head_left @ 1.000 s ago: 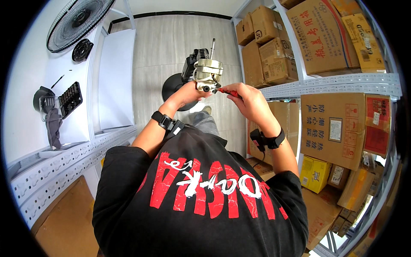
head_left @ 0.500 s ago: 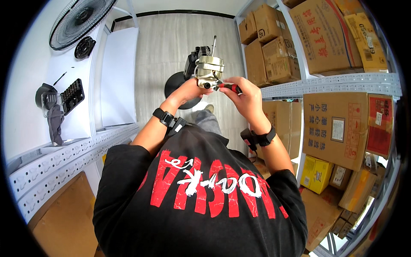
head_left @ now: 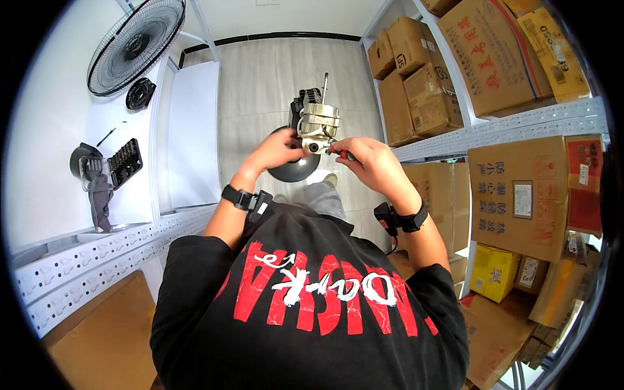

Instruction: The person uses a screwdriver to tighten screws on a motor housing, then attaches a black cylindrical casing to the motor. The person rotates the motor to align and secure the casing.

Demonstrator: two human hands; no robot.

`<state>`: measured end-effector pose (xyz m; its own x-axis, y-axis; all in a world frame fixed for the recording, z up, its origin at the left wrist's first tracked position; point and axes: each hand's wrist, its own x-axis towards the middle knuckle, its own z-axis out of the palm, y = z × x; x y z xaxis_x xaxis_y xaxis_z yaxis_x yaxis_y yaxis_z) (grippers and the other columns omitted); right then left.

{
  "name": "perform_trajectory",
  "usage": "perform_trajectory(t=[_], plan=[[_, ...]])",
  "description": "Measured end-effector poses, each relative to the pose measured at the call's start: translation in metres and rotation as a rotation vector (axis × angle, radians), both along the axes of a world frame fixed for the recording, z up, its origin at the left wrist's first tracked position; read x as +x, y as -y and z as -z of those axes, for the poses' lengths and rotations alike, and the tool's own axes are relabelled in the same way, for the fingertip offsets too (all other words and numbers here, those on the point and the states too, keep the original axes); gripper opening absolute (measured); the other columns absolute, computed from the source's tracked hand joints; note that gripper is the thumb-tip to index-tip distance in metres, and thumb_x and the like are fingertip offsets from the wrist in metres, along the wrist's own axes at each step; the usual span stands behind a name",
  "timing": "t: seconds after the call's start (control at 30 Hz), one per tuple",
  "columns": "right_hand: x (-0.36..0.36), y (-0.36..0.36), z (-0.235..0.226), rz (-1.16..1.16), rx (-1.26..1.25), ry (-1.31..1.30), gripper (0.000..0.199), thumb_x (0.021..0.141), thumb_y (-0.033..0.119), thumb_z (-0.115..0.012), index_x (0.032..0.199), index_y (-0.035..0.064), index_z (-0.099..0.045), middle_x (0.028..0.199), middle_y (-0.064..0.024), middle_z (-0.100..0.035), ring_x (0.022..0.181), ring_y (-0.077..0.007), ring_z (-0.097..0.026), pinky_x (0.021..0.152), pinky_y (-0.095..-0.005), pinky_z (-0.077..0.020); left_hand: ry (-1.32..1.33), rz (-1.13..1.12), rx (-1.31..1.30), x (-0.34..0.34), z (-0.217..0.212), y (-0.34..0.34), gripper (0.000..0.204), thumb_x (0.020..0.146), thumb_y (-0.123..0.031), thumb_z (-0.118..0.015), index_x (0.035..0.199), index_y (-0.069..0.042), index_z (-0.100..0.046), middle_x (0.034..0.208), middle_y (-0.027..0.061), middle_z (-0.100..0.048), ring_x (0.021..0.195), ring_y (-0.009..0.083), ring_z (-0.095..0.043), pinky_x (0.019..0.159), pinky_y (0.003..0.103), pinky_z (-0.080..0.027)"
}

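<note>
A bare metal fan motor (head_left: 320,118) with a long shaft pointing away from me stands in front of me, above a round black base (head_left: 291,171). My right hand (head_left: 365,159) is closed around a red and black screwdriver (head_left: 342,154), whose tip end is at the motor's near right side, by some short wires. At the motor's left side is my left hand (head_left: 276,153); its fingertips are blurred and partly hidden, so its grip is unclear. Beyond it, a black slatted housing part (head_left: 304,101) sits against the motor.
On the white shelf (head_left: 130,201) at left lie a wire fan grille (head_left: 138,47), a black round part (head_left: 140,94), an open bit case (head_left: 126,162), a thin dark tool (head_left: 106,137) and a grey cloth (head_left: 100,201). Cardboard boxes (head_left: 517,195) fill the right-hand racks.
My left hand has shifted off the motor's near underside to its left side, with the fingers now blurred. My right hand still holds the screwdriver at the motor. The whole view has shifted slightly.
</note>
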<state>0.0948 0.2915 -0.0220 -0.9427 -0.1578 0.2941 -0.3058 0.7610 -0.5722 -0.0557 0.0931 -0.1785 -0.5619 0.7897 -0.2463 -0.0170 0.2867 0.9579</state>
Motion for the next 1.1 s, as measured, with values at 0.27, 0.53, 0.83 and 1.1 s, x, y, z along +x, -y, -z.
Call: perform_trajectory(t=[0.27, 0.53, 0.83, 1.1], plan=[[-0.002, 0.012, 0.014, 0.055, 0.063, -0.143, 0.025, 0.078, 0.011, -0.078, 0.094, 0.0052, -0.06, 0.081, -0.0098, -0.065, 0.073, -0.0308, -0.065, 0.064, -0.0392, -0.0519, -0.833, 0.016, 0.356, 0.007, -0.105, -0.006, 0.042, 0.071, -0.01, -0.078, 0.112, -0.009, -0.069, 0.112, 0.0076, -0.067, 0.109, 0.0265, -0.061, 0.095, 0.036, -0.049], [-0.002, 0.011, 0.017, 0.067, 0.091, -0.128, 0.029, 0.076, 0.014, -0.08, 0.093, 0.0049, -0.059, 0.081, -0.009, -0.064, 0.072, -0.0304, -0.065, 0.062, -0.0377, -0.0514, -0.735, -0.028, 0.376, 0.03, -0.074, -0.03, 0.03, 0.063, -0.006, -0.083, 0.091, -0.008, -0.071, 0.089, 0.0029, -0.067, 0.085, 0.0251, -0.062, 0.077, 0.036, -0.051], [-0.004, 0.008, 0.026, 0.213, 0.051, -0.181, 0.03, 0.074, 0.019, -0.084, 0.085, 0.0045, -0.059, 0.078, -0.0086, -0.063, 0.066, -0.0262, -0.063, 0.057, -0.0363, -0.0506, -0.756, -0.013, 0.459, 0.028, -0.065, -0.035, 0.023, 0.074, -0.002, -0.077, 0.096, -0.009, -0.072, 0.088, 0.0036, -0.071, 0.08, 0.023, -0.064, 0.076, 0.033, -0.05], [-0.002, 0.008, 0.0, 0.01, -0.231, 0.032, 0.031, 0.084, 0.005, -0.071, 0.114, 0.0052, -0.064, 0.099, -0.0139, -0.068, 0.083, -0.0328, -0.066, 0.073, -0.0367, -0.0543, -0.722, 0.023, 0.556, 0.027, -0.065, -0.031, 0.024, 0.076, -0.002, -0.074, 0.1, -0.008, -0.071, 0.092, 0.0053, -0.071, 0.084, 0.024, -0.065, 0.078, 0.035, -0.05]])
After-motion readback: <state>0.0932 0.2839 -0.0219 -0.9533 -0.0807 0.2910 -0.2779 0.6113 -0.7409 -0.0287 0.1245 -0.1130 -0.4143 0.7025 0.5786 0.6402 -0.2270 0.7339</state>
